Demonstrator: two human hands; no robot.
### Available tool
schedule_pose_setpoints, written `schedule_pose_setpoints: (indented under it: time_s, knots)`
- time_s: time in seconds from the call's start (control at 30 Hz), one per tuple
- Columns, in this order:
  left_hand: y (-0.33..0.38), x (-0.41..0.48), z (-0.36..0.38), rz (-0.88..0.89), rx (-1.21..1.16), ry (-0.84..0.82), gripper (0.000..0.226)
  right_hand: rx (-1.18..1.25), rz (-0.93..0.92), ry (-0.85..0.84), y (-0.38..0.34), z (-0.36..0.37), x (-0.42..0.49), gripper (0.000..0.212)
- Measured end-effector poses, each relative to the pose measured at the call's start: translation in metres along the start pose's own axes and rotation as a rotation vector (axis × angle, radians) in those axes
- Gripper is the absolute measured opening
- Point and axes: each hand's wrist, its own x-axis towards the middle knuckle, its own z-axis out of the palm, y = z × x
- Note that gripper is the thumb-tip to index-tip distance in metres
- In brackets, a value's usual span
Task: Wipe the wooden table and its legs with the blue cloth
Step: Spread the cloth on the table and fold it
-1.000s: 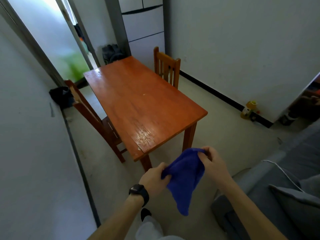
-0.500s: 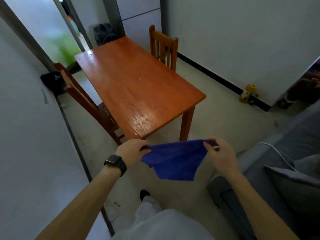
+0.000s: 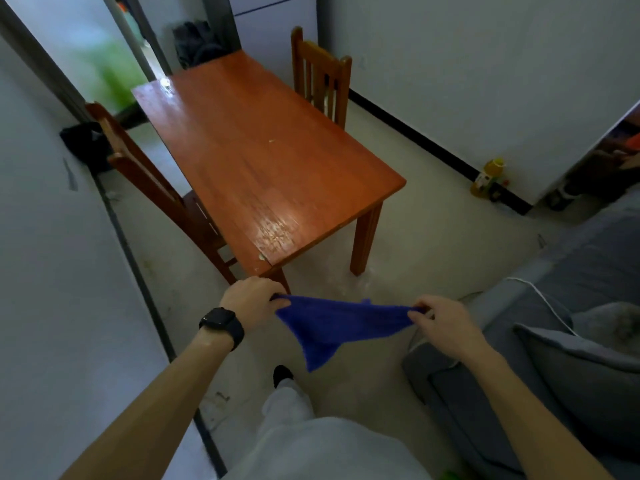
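Item: cloth (image 3: 332,323), blue, fleecy. Location: held in the air just short of the table's (image 3: 277,161) near end. Left grip (image 3: 251,299) pinches one corner, right grip (image 3: 441,318) the opposite; a loose corner hangs between. Handling, judged: light, limp, unbreakable, not slippery. Best folded into one palm for top and legs (image 3: 365,237).

The blue cloth (image 3: 339,323) hangs stretched in the air, one corner drooping, before the glossy reddish wooden table (image 3: 270,161).
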Motion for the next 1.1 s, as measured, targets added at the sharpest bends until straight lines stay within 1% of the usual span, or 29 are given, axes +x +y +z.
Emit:
schedule_pose_setpoints:
  time_s: [0.07,0.2,0.27,0.37,0.47,0.53,0.67,0.77,0.87,1.1]
  knots:
    - [-0.006,0.003,-0.01,-0.009,-0.06,0.076,0.022,0.041,-0.055,0.089,-0.005,-0.01,0.01,0.008]
    - [-0.025,0.013,-0.038,-0.061,-0.11,0.143,0.018,0.043,-0.115,0.124,-0.033,-0.028,0.054,0.011]
    - [-0.04,0.022,-0.054,-0.129,-0.136,0.183,0.015,0.053,-0.136,0.153,-0.056,-0.039,0.084,0.011]
    - [-0.068,0.04,-0.08,-0.215,-0.184,0.244,0.014,0.03,-0.223,0.166,-0.093,-0.055,0.138,0.012]
    - [-0.098,0.06,-0.107,-0.273,-0.225,0.303,0.01,-0.004,-0.298,0.193,-0.132,-0.068,0.193,0.009]
    - [-0.117,0.077,-0.126,-0.301,-0.229,0.329,0.012,-0.013,-0.307,0.212,-0.159,-0.076,0.228,0.008]
    - [-0.157,0.125,-0.16,-0.357,-0.24,0.345,0.016,-0.064,-0.304,0.201,-0.213,-0.093,0.297,0.009]
    - [-0.178,0.161,-0.185,-0.376,-0.199,0.344,0.016,-0.08,-0.262,0.196,-0.238,-0.095,0.349,0.008]
    - [-0.194,0.195,-0.202,-0.393,-0.154,0.335,0.019,-0.083,-0.221,0.207,-0.252,-0.091,0.394,0.01]
    - [-0.214,0.25,-0.219,-0.508,-0.107,0.248,0.028,-0.066,-0.16,0.122,-0.267,-0.082,0.467,0.01]
